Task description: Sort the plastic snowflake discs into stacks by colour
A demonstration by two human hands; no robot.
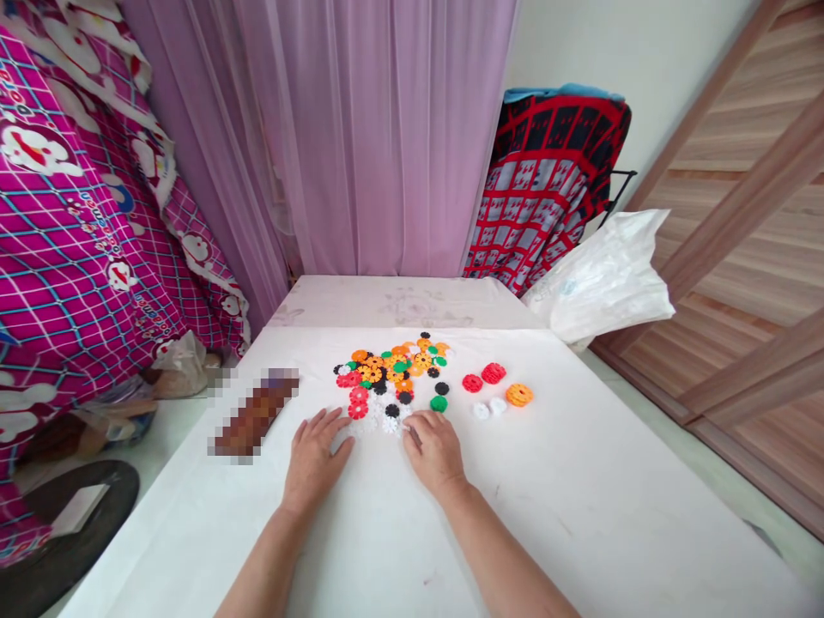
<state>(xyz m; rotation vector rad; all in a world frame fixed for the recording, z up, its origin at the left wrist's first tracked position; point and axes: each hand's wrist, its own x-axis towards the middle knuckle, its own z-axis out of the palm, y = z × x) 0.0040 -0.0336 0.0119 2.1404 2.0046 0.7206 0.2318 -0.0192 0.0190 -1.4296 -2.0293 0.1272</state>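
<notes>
A loose heap of notched plastic snowflake discs lies on the white-covered table, with orange discs point(372, 369), red discs point(358, 410), black discs point(392, 411) and white discs point(390, 424) among them. My left hand point(317, 453) rests at the heap's near left side, fingers spread, beside the red and white discs. At the near right side, my right hand point(436, 448) has its fingers curled in near the white discs; whatever is between the fingertips is hidden. Just beyond that hand lie a green disc point(439, 403) and a black disc point(441, 388).
Right of the heap sit red stacks point(493, 373), an orange stack point(519, 395) and white discs point(481, 411). A blurred-out brown item point(257, 416) lies at the left edge of the table point(554, 515). A white plastic bag point(605, 279) stands beyond the right edge.
</notes>
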